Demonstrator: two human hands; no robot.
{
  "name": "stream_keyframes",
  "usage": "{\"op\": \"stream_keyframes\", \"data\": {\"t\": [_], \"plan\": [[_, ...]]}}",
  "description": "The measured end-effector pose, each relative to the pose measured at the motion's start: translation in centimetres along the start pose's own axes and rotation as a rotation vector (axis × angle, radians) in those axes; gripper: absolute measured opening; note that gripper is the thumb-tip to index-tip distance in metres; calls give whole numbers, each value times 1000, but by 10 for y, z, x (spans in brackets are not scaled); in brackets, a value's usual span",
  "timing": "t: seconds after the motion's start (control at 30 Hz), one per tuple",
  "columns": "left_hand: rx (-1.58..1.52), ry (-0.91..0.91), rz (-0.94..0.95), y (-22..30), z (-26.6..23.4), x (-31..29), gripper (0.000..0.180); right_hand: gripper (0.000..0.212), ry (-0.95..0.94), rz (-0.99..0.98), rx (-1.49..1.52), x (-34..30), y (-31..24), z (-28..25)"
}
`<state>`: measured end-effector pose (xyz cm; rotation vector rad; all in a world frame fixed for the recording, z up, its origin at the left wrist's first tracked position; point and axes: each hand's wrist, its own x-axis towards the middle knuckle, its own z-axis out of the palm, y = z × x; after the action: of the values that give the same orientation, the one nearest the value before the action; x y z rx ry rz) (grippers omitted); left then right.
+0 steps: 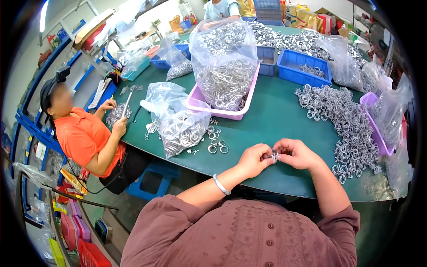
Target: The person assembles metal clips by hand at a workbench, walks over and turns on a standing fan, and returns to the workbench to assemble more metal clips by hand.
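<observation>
Over the near edge of the green table, my left hand [256, 160] and my right hand [295, 153] meet fingertip to fingertip. Both are closed in a pinch on one small silvery metal piece [274, 156]; its exact kind is too small to make out. A large heap of silvery metal ring-shaped pieces [342, 129] spreads to the right of my right hand. Left of my left hand lie a few loose silvery rings [218, 146], beside a clear plastic bag [180, 127] filled with larger rings.
Beyond my hands stands a pink tub [222, 114] with a bulging bag of metal pieces. Blue bins [291, 75] and another metal heap [284, 40] lie farther back. A purple tub [378, 129] is at right. A person in orange [89, 138] works at left.
</observation>
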<state>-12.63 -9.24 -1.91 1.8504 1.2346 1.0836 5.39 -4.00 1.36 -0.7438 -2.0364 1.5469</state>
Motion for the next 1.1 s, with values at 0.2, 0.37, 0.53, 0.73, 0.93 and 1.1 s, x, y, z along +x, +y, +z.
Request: {"op": "stream_keyframes", "data": {"t": [0.2,0.37,0.53,0.73,0.93,1.1], "plan": [[-152,5,-118,-4,-1,3,15,14,83,-300,-262,-3,-4,-5],[-256,-22,-148,-11,-2,2,13,17,113,-373,-477,-4,-13,-3],[-322,-21,-137,-9,-3,1,11,18,137,-463,-686,-7,-22,0],[-325,-4,-119,-6,-5,0,11,17,154,-494,-745,-6,-31,5],[-368,4,-133,-6,-6,0,10,17,157,-512,-751,-6,-35,6],[-400,19,-103,-8,-5,-1,10,18,149,-526,-737,-5,-35,7]]}}
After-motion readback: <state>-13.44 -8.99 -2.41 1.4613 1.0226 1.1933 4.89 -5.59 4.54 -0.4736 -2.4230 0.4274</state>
